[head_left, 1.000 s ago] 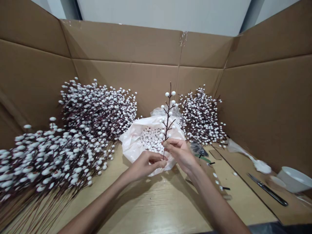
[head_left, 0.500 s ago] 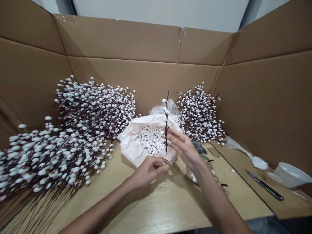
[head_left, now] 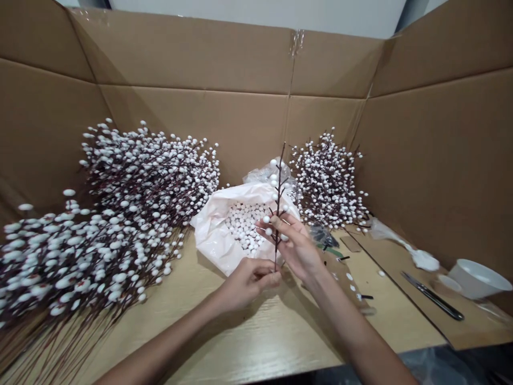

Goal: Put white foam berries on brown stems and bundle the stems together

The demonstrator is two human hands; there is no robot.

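I hold a thin dark twig [head_left: 277, 203] with small white beads upright over the wooden table. My left hand [head_left: 248, 280] pinches the twig's lower end. My right hand [head_left: 294, 246] closes its fingers around the stem a little higher, among the beads. Just behind the hands lies an open white plastic bag [head_left: 216, 224] full of loose white foam beads [head_left: 244, 227].
A large heap of beaded branches [head_left: 104, 214] covers the left side, and a smaller bunch [head_left: 328, 182] leans at the back right. Cardboard walls [head_left: 433, 160] enclose the table. At the right lie tweezers [head_left: 433, 295], a white bowl [head_left: 476, 278] and scattered beads.
The twig has dropped lower and my left hand slid down to its end. My right hand shifted up the stem. The view tilted down slightly.
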